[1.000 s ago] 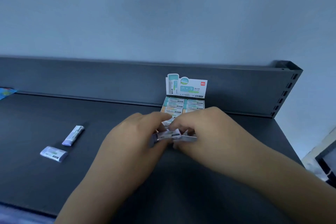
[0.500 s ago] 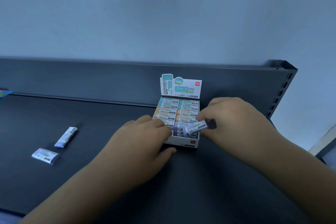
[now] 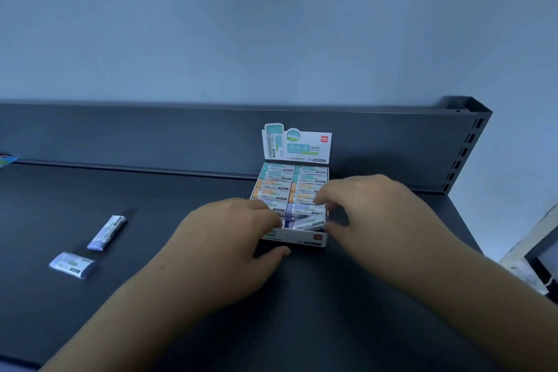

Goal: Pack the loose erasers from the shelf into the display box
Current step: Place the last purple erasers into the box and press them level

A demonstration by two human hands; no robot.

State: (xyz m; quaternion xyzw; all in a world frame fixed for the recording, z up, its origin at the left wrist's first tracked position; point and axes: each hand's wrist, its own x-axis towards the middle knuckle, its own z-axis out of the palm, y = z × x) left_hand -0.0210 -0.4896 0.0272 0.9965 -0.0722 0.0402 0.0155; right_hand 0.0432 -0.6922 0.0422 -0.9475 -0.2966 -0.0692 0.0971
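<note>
While my left hand steadies the display box, my right hand pinches a tilted purple eraser at its front row, risking a jam.

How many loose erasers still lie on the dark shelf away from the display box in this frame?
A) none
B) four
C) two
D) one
C: two wrapped erasers lie on the shelf well left of the display box, the far eraser angled on its long side and the near eraser closer to the camera, both untouched by either hand.
</note>
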